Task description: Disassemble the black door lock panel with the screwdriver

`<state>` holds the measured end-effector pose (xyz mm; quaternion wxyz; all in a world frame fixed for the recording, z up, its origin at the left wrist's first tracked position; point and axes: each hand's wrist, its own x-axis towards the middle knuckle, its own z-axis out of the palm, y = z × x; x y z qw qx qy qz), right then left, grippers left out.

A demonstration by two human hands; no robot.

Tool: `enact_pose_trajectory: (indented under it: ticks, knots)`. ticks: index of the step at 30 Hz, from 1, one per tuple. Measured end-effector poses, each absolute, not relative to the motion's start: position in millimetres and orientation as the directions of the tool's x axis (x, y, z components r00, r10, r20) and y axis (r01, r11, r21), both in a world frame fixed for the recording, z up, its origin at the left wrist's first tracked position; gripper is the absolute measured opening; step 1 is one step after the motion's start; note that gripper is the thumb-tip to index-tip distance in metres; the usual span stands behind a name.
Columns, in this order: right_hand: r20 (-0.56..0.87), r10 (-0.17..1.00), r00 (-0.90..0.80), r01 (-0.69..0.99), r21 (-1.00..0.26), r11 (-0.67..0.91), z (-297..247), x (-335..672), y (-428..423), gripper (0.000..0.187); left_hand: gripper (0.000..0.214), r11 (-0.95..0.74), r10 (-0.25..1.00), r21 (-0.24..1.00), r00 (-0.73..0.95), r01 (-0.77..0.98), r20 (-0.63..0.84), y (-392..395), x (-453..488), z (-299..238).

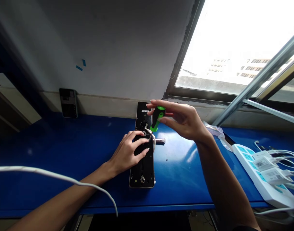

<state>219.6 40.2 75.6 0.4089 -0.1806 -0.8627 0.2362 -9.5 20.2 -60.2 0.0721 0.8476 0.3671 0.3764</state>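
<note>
A long black panel point(141, 166) that looks like part of a door lock lies on the blue table, its long side running away from me. My left hand point(131, 149) rests across its middle with the fingers spread, the fingertips close to the screwdriver's shaft. In my right hand point(183, 120) is a green and black screwdriver point(157, 118), gripped by its handle and tilted, its tip down on the panel. The exact spot under the tip is hidden by my left fingers. A white cable point(154, 146) and a shiny metal cylinder point(160, 141) show at the panel's right edge.
On the right stands a white power strip point(248, 166) with several chargers plugged in. A tiny dark piece point(166, 159) lies right of the panel. A phone-like device point(68, 103) leans on the back wall. A white cord point(65, 177) crosses above my left forearm.
</note>
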Motion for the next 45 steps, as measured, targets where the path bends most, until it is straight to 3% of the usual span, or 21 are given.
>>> enact_pose_trajectory:
  ticks: [2,6,8,11,14,19,25,30,32,37,45]
  knots:
    - [0.625,0.495,-0.604,0.121,-0.542,0.832,75,220,40,0.047,0.028,-0.720,0.677,0.399,0.448,0.567,0.584,20,-10,-60]
    - [0.746,0.415,-0.521,0.231,-0.345,0.910,71,219,48,0.037,0.029,-0.719,0.679,0.403,0.450,0.567,0.580,19,-10,-60]
    - [0.760,0.409,-0.505,0.274,-0.308,0.911,71,219,48,0.037,0.029,-0.717,0.681,0.404,0.447,0.568,0.581,19,-10,-60]
    - [0.664,0.481,-0.572,0.226,-0.436,0.871,74,220,43,0.042,0.030,-0.713,0.684,0.403,0.443,0.573,0.580,19,-9,-61]
    - [0.605,0.477,-0.638,0.127,-0.529,0.839,77,221,37,0.046,0.029,-0.710,0.687,0.401,0.444,0.579,0.575,19,-8,-61]
    - [0.659,0.431,-0.616,0.148,-0.441,0.885,75,220,39,0.034,0.027,-0.703,0.685,0.376,0.433,0.603,0.586,19,-7,-61]
    - [0.603,0.533,-0.593,0.283,-0.464,0.840,80,224,38,0.044,0.024,-0.706,0.664,0.350,0.403,0.615,0.630,16,0,-58]
    - [0.625,0.534,-0.569,0.312,-0.436,0.844,92,244,32,0.044,0.026,-0.731,0.646,0.352,0.427,0.584,0.633,12,6,-53]
    - [0.576,0.565,-0.590,0.389,-0.410,0.825,95,252,33,0.040,0.029,-0.756,0.631,0.348,0.476,0.554,0.613,11,7,-52]
    - [0.245,0.657,-0.713,0.551,-0.383,0.742,91,258,44,0.028,0.032,-0.825,0.564,0.334,0.627,0.456,0.538,10,9,-51]
    - [0.154,0.627,-0.763,0.555,-0.340,0.759,81,244,51,0.026,0.034,-0.837,0.547,0.312,0.668,0.450,0.505,12,10,-52]
